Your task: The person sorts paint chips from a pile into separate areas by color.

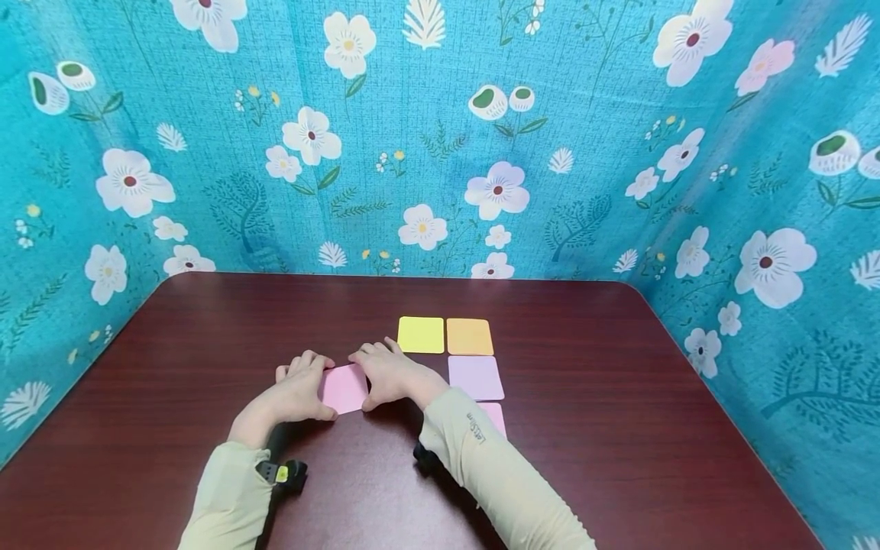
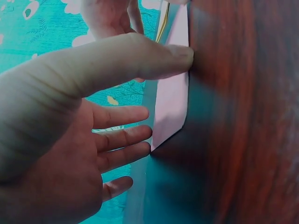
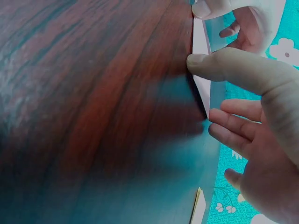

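Note:
A pink square card [image 1: 344, 388] [image 2: 170, 102] lies near the middle of the dark table, slightly turned, between both hands. My left hand [image 1: 296, 393] [image 2: 60, 140] holds its left side, thumb on the near edge and fingertips by the far edge. On its right side my right hand [image 1: 393, 376] [image 3: 261, 140] does the same, thumb at the near corner and fingers toward the far one. In the right wrist view the card [image 3: 201, 51] appears nearly edge-on, low on the tabletop.
To the right lie a yellow card [image 1: 421, 334], an orange card [image 1: 470, 337], a lilac card [image 1: 476, 377] below the orange one, and another pink card [image 1: 493, 416] partly behind the right sleeve. A blue flowered curtain [image 1: 426, 137] surrounds the table [image 1: 619, 428].

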### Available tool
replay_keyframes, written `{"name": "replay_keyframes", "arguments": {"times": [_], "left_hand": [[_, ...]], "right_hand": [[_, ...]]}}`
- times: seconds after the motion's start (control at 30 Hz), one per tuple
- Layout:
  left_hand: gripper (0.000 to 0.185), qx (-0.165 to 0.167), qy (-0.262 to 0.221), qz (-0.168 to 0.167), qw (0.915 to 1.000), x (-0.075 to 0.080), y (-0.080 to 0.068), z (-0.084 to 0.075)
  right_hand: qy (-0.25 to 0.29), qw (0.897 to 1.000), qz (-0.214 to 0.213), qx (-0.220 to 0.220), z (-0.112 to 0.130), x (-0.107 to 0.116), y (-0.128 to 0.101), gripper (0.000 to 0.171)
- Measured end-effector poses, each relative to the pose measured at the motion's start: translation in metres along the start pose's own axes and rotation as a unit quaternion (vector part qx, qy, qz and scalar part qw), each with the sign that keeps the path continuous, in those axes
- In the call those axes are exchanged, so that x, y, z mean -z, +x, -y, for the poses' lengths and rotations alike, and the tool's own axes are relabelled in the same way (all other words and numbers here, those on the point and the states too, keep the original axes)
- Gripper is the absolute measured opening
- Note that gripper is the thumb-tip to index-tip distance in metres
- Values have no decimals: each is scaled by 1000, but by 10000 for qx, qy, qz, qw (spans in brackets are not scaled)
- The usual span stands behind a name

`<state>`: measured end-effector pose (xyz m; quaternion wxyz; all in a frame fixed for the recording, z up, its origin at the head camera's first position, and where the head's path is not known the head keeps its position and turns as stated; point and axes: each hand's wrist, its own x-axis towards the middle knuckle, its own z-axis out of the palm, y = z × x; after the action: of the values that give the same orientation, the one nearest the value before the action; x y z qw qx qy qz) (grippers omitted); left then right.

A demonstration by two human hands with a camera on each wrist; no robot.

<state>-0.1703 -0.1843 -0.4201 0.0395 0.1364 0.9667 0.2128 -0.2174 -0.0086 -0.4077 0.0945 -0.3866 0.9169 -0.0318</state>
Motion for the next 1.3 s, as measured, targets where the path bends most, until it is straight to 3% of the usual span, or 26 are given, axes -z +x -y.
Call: {"name": "replay_keyframes", "arguments": {"times": [0.37, 0.53, 0.83, 1.3], "left_hand": [[76, 35, 176, 156, 9997, 2, 1, -5], [74, -111, 220, 118, 9996, 0, 5, -9], [71, -207, 283, 246, 9991, 0, 13, -25], [70, -503, 431, 147, 9977, -7, 25, -47]], "right_hand": [[159, 9998, -126, 36, -9, -1, -8, 75], [217, 9995, -199, 71, -14, 0, -15, 72], [420, 9988, -241, -39, -26, 3, -28, 61], [445, 9983, -347, -112, -40, 7, -49, 70]]}}
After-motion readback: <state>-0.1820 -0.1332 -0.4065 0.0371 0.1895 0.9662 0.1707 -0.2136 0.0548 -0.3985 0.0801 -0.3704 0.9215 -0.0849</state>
